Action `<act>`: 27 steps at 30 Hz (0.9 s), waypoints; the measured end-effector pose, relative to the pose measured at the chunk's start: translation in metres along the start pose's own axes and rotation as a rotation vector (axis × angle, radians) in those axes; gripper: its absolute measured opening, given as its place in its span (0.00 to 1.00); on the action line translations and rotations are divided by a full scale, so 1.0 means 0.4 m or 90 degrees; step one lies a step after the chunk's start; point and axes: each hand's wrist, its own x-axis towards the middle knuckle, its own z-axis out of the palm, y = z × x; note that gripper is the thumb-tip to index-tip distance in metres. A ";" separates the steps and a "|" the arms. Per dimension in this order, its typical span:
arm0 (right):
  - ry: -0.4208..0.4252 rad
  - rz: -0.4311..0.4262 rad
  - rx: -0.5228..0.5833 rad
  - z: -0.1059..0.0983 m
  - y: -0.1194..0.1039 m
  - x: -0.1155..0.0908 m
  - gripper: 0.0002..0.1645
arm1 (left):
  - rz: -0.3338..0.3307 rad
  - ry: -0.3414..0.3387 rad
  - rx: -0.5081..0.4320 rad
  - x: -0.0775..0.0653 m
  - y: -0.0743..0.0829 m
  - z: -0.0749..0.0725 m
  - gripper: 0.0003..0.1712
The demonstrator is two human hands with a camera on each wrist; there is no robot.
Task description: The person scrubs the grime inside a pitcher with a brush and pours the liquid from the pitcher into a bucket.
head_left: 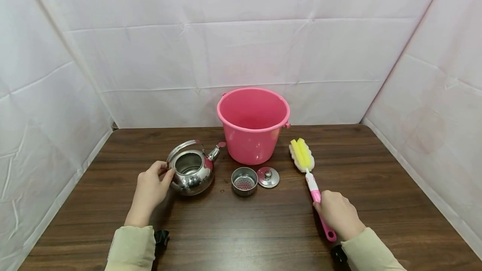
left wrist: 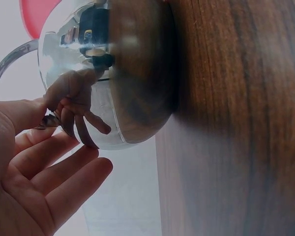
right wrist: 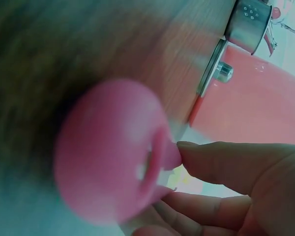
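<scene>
A steel teapot (head_left: 193,183) stands lidless at the left of the table, its spout pointing up and right. My left hand (head_left: 152,187) pinches the lower end of its handle between thumb and fingertips; in the left wrist view the polished teapot body (left wrist: 137,73) mirrors the hand (left wrist: 44,167). On the right, a sponge brush (head_left: 312,183) lies with its yellow-and-white head away from me. My right hand (head_left: 337,212) grips its pink handle, whose rounded end with a hanging hole (right wrist: 113,152) fills much of the right wrist view, thumb and fingers (right wrist: 221,162) on either side.
A pink bucket (head_left: 252,145) stands at the back middle. In front of it are a small steel strainer (head_left: 244,185) with a perforated bottom and a round steel lid (head_left: 268,177) with a knob. White sheets (head_left: 241,53) wall the brown wooden table (head_left: 241,229) at the back and sides.
</scene>
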 end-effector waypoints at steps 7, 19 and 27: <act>-0.011 -0.006 -0.013 -0.008 0.005 0.001 0.18 | 0.004 0.001 0.004 0.001 -0.002 0.001 0.13; 0.051 -0.066 -0.047 -0.023 -0.007 0.000 0.19 | -0.001 -0.006 0.003 -0.001 -0.003 0.002 0.15; 0.058 -0.075 -0.039 -0.024 -0.031 0.008 0.21 | 0.001 -0.006 -0.005 0.001 -0.006 0.004 0.14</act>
